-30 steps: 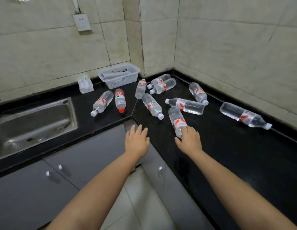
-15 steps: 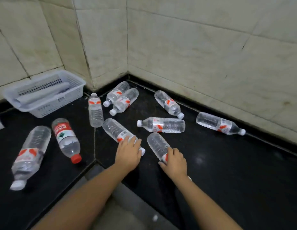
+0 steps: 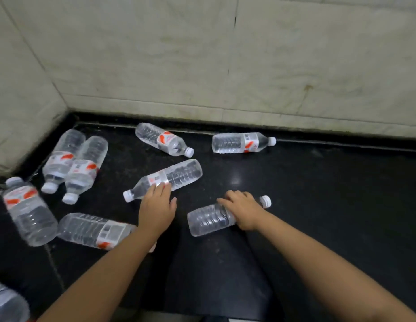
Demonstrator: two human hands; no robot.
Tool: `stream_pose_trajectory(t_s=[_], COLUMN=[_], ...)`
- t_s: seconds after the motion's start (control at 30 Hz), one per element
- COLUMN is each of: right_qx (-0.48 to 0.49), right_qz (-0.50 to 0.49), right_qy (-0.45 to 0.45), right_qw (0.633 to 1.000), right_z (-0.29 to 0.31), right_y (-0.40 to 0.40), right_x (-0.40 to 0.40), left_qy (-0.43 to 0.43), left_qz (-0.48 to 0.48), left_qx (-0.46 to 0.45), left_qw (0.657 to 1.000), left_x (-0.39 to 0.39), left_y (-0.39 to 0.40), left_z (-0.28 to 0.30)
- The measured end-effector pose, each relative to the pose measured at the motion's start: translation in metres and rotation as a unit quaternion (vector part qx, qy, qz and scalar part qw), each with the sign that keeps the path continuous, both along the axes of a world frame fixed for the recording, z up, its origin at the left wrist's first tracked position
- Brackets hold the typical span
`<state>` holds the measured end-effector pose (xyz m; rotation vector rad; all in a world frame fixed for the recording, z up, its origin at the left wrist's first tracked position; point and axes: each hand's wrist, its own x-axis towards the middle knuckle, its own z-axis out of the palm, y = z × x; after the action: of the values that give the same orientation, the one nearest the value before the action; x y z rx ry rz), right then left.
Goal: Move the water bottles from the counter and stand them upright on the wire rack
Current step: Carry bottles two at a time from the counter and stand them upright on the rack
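While both hands work at once on the black worktop [image 3: 318, 205], the right hand [image 3: 245, 211] curls over the shoulder of a bottle lying on its side [image 3: 208, 220], cap [image 3: 265, 201] to the right, and the left hand [image 3: 158, 205] lays nearly straight fingers on the label of a second lying bottle [image 3: 176, 176], touching rather than gripping. To lift well, each hand should probably close fully round the waist of its bottle, since the thin ribbed walls may flex and a grasp near the neck may let the heavy base swing. Further bottles lie well apart: two by the far wall [image 3: 164, 139] [image 3: 241, 142], a touching pair at far left [image 3: 74, 165], and two at near left [image 3: 90, 231] [image 3: 28, 212]. No wire rack is in view. Compared with half a second earlier, the view has swung right, the left hand has passed from the near-left bottle to the middle one, and the right-hand bottle has turned crosswise
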<state>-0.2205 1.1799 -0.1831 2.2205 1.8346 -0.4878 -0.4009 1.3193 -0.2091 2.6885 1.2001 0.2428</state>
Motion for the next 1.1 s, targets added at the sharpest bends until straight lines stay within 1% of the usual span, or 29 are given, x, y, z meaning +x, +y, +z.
stream_pose_trajectory(t_s=[0.1, 0.17, 0.23, 0.3, 0.33, 0.4, 0.43, 0.47, 0.53, 0.57, 0.6, 0.67, 0.7, 0.73, 0.77, 0.8, 0.87, 0.9, 0.93, 0.97, 1.0, 1.03, 1.07, 1.1], right_qx=[0.003, 0.015, 0.04, 0.06, 0.079, 0.139, 0.164, 0.186, 0.179, 0.169, 0.16, 0.148, 0.133, 0.114, 0.089, 0.063, 0.02, 0.008, 0.003, 0.0, 0.001, 0.003, 0.011, 0.04], right_qz=[-0.001, -0.013, -0.034, -0.068, -0.099, -0.2, -0.248, -0.275, -0.275, -0.279, -0.3, -0.357, -0.379, -0.396, -0.408, -0.408, -0.386, -0.367, -0.344, -0.32, -0.293, -0.267, -0.246, -0.225], right_qy=[-0.041, -0.042, -0.004, 0.053, 0.088, 0.165, 0.188, 0.189, 0.149, 0.123, 0.11, 0.099, 0.095, 0.093, 0.094, 0.093, 0.073, 0.063, 0.052, 0.04, 0.03, 0.03, 0.035, 0.035], right_qw=[0.999, 0.999, 0.999, 0.994, 0.988, 0.956, 0.936, 0.924, 0.933, 0.937, 0.934, 0.917, 0.911, 0.906, 0.904, 0.906, 0.92, 0.928, 0.938, 0.947, 0.956, 0.963, 0.969, 0.973], right_z=[0.003, -0.002, -0.012, -0.018, -0.021, -0.022, -0.024, -0.025, -0.029, -0.031, -0.031, -0.028, -0.026, -0.024, -0.023, -0.021, -0.02, -0.019, -0.018, -0.018, -0.017, -0.019, -0.021, -0.024], right_y=[0.009, 0.012, 0.012, 0.01, 0.009, 0.009, 0.009, 0.011, 0.015, 0.019, 0.023, 0.033, 0.039, 0.044, 0.049, 0.054, 0.059, 0.06, 0.058, 0.053, 0.046, 0.04, 0.032, 0.024], right_x=[0.034, 0.049, 0.057, 0.057, 0.057, 0.05, 0.046, 0.041, 0.03, 0.025, 0.021, 0.013, 0.01, 0.007, 0.004, 0.003, 0.002, 0.002, 0.001, -0.001, -0.002, -0.005, -0.011, -0.017], left_qy=[0.006, 0.059, 0.098, 0.125, 0.13, 0.124, 0.116, 0.111, 0.093, 0.089, 0.097, 0.148, 0.165, 0.209, 0.248, 0.268, 0.263, 0.244, 0.209, 0.152, 0.128, 0.141, 0.13, 0.108], left_qz=[0.004, 0.031, 0.046, 0.038, 0.032, 0.008, -0.021, -0.068, -0.196, -0.265, -0.326, -0.437, -0.467, -0.479, -0.479, -0.482, -0.499, -0.502, -0.501, -0.471, -0.427, -0.37, -0.303, -0.225], left_qx=[0.002, -0.011, -0.025, -0.049, -0.067, -0.095, -0.099, -0.099, -0.102, -0.103, -0.113, -0.116, -0.106, -0.1, -0.091, -0.084, -0.074, -0.083, -0.067, -0.049, -0.029, -0.02, -0.029, -0.044], left_qw=[1.0, 0.998, 0.994, 0.99, 0.989, 0.988, 0.988, 0.987, 0.971, 0.955, 0.934, 0.88, 0.862, 0.847, 0.837, 0.83, 0.822, 0.826, 0.837, 0.868, 0.894, 0.918, 0.944, 0.967], left_x=[0.031, 0.048, 0.062, 0.069, 0.071, 0.068, 0.066, 0.063, 0.056, 0.052, 0.049, 0.046, 0.044, 0.041, 0.039, 0.037, 0.034, 0.029, 0.026, 0.024, 0.023, 0.024, 0.026, 0.028], left_y=[0.02, 0.034, 0.049, 0.06, 0.065, 0.073, 0.077, 0.081, 0.084, 0.085, 0.086, 0.084, 0.08, 0.077, 0.074, 0.074, 0.075, 0.074, 0.073, 0.072, 0.071, 0.066, 0.061, 0.055], left_z=[0.006, 0.006, 0.005, 0.005, 0.005, 0.005, 0.003, 0.001, -0.001, -0.001, 0.0, 0.003, 0.005, 0.005, 0.007, 0.008, 0.011, 0.018, 0.019, 0.015, 0.012, 0.016, 0.016, 0.015])
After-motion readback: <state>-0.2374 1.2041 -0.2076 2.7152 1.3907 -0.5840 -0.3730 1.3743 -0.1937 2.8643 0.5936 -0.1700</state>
